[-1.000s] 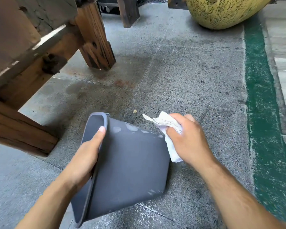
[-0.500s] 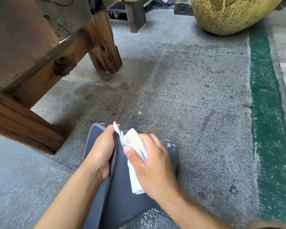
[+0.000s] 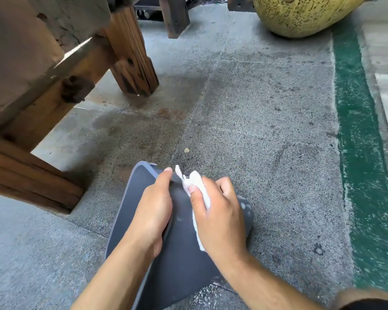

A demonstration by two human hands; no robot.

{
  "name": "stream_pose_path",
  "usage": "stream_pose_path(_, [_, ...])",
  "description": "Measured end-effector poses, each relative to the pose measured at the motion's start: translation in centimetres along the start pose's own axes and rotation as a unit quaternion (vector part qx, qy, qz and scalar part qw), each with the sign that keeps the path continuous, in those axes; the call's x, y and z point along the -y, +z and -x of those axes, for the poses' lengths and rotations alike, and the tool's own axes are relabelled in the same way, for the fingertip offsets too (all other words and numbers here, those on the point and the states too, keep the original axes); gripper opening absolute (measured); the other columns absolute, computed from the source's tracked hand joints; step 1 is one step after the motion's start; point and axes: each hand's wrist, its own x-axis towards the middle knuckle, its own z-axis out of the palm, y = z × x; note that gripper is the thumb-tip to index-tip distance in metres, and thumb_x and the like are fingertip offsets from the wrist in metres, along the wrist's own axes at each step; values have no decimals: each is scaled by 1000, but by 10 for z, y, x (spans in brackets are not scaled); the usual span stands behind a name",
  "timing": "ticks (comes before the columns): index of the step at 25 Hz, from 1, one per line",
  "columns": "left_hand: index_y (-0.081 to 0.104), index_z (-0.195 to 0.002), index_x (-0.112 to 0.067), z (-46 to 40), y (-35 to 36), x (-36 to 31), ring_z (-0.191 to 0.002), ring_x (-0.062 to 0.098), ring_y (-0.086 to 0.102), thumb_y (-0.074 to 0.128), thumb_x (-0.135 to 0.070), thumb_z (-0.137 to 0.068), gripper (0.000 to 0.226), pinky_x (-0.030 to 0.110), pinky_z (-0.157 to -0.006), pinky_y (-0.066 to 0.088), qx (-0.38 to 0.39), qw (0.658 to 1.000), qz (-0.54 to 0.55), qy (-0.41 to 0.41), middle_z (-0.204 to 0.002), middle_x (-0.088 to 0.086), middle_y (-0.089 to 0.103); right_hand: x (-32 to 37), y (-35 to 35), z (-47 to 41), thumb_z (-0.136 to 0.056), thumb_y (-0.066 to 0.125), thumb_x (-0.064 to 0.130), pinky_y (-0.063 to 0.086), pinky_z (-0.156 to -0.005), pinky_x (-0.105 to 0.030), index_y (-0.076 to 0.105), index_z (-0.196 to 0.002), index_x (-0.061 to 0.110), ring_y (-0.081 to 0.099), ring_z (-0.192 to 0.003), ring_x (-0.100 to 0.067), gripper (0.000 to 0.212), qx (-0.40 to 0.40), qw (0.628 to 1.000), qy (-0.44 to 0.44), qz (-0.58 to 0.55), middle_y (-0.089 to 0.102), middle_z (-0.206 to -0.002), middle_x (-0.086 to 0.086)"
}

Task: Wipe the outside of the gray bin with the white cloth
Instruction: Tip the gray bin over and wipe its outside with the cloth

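The gray bin (image 3: 179, 262) lies tipped on its side on the concrete floor, its open mouth facing left. My left hand (image 3: 151, 213) grips its upper rim, thumb on the outside wall. My right hand (image 3: 220, 215) presses the crumpled white cloth (image 3: 196, 189) against the bin's outer wall close to the rim, right beside my left hand. Part of the cloth sticks out above my fingers and part trails under my palm. A few pale smears show on the wall at the bin's base end (image 3: 244, 206).
Heavy wooden bench legs (image 3: 130, 57) and a beam (image 3: 29, 175) stand to the left. A large yellow speckled pot (image 3: 300, 14) sits at the back right. A green painted stripe (image 3: 358, 135) runs along the right side of the floor.
My right hand has swept the cloth along the bin's wall from the base end to the rim, ending beside my left hand. My view has shifted closer and slightly down.
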Motion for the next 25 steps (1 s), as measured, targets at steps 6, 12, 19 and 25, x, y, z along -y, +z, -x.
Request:
stream_pose_path(6, [78, -97, -13, -4, -15, 0, -81, 29, 78, 51, -54, -97, 49, 40, -87, 58, -36, 999, -9, -4, -86, 9, 83, -78, 2, -11, -102, 37, 47, 51, -65, -37, 56, -120, 29, 59, -75, -23, 32, 117, 971, 176, 116, 43, -101, 3])
stream_pose_path(12, [79, -88, -15, -5, -27, -1, -63, 24, 77, 56, -54, -95, 47, 37, -78, 57, -29, 999, 27, -11, -80, 11, 82, -128, -10, -20, -106, 42, 31, 50, -54, -31, 57, -124, 10, 60, -69, -17, 31, 215, 899, 359, 130, 56, -95, -6])
stream_pose_path(19, [80, -95, -11, -8, -23, -2, -71, 26, 79, 53, -59, -95, 55, 35, -72, 58, -15, 998, 64, -20, -89, 14, 82, -17, -33, -34, -93, 61, 34, 41, -70, -30, 70, -106, 24, 55, -81, -17, 19, 24, 991, 125, -39, 60, -96, 2])
stream_pose_path(25, [66, -61, -15, -3, -22, -3, -42, 17, 65, 47, -58, -99, 60, 29, -53, 48, -14, 995, 97, -1, -51, 6, 68, 51, -27, 29, -89, 58, 39, 51, -78, -34, 63, -107, 28, 60, -85, -15, 22, 163, 973, -30, -159, 54, -93, 7])
